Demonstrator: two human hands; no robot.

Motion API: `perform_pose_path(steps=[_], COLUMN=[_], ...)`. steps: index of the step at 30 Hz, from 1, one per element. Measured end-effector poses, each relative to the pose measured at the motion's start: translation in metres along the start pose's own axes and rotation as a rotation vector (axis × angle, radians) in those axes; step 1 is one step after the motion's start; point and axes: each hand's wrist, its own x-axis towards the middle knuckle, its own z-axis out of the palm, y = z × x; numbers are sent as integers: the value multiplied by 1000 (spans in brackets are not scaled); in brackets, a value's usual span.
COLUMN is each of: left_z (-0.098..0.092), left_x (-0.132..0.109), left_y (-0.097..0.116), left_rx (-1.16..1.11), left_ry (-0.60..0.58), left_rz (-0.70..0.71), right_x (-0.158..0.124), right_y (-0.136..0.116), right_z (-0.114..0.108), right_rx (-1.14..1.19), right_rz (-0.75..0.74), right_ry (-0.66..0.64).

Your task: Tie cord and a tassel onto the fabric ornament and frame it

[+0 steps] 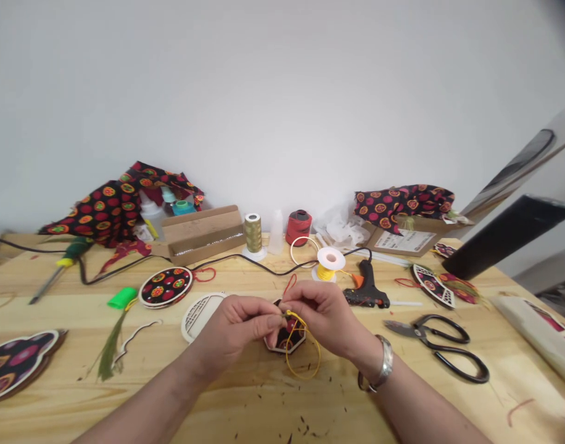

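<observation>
Yellow cord (310, 364), thin and limp, hangs in a loose loop over the near edge of a small six-sided ornament (289, 340). The ornament is covered in dark cloth with red and orange dots and lies on the wooden counter (245, 401). The left hand (239, 324) and the right hand (326, 314) meet just above it. Each hand's grip is closed, thumb and forefinger pinched on the cord where its two ends come together. Whether a fingertip also touches the ornament cannot be told.

The cord looks light and soft, and likely a little slick, so it is probably best held tight and close to the join, not out on the loop. The ornament seems stiff, flat and light, and is best taken by its edges.

A silver bracelet (383, 364) sits on the right wrist, to the right of the ornament. Just behind the ornament stands a spool (329, 264) of the same yellow cord. A black glue gun (366, 288) lies behind and to the right, and black scissors (444, 342) lie farther right. Left of the ornament is a pale cut-out wooden disc (194, 316). Beyond that are a round cloth-covered disc (166, 287) and a green tassel (113, 336). Well behind the ornament, by the wall, are a red thread reel (298, 227), a gold thread cone (253, 233), a cardboard box (202, 235) and a heap of dotted cloth (116, 203).
</observation>
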Motion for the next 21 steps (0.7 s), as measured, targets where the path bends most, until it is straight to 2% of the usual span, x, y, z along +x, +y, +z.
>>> perform_pose_path(steps=[4,10,14,21], left_z=[-1,0,2,5], left_x=[1,4,4,3], left_y=[-5,-6,-4,-2], left_rx=[-90,22,115,205], left_ry=[106,274,300,321], left_rz=[31,72,85,108], right_x=[0,-1,-4,-9], right_y=[1,0,-3,-8], right_z=[6,8,10,11], right_rx=[123,56,-11,-281], right_rz=[101,157,87,-51], right_ry=[24,75,57,6])
